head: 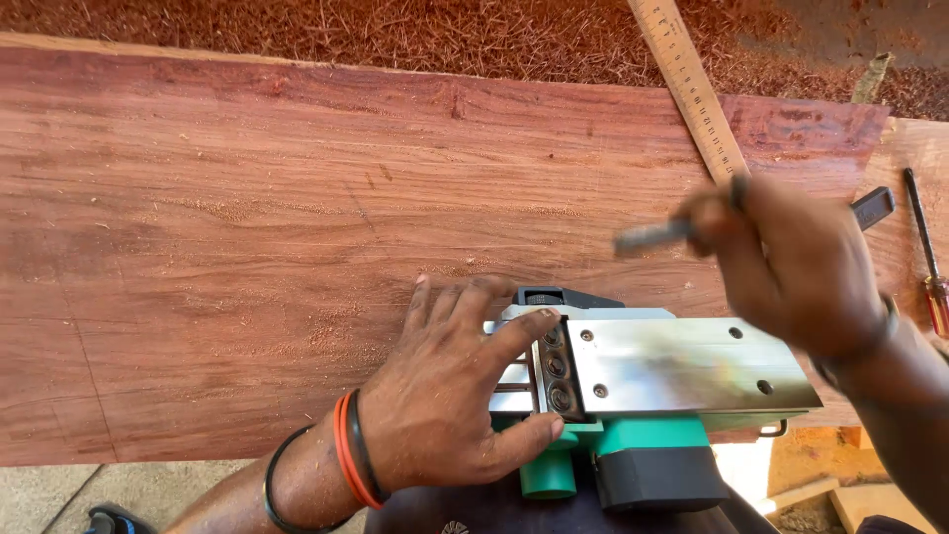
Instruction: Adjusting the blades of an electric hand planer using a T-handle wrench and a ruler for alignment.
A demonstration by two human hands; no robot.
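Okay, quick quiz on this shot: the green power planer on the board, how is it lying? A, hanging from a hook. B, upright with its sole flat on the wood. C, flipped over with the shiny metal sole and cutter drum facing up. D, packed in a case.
C: the planer lies sole-up on the reddish board, its shiny plate and bolted drum exposed, the left hand resting on it while the right hand holds a small tool above.

Head camera, looking steeply down, close

Tool in right hand motion-blurred
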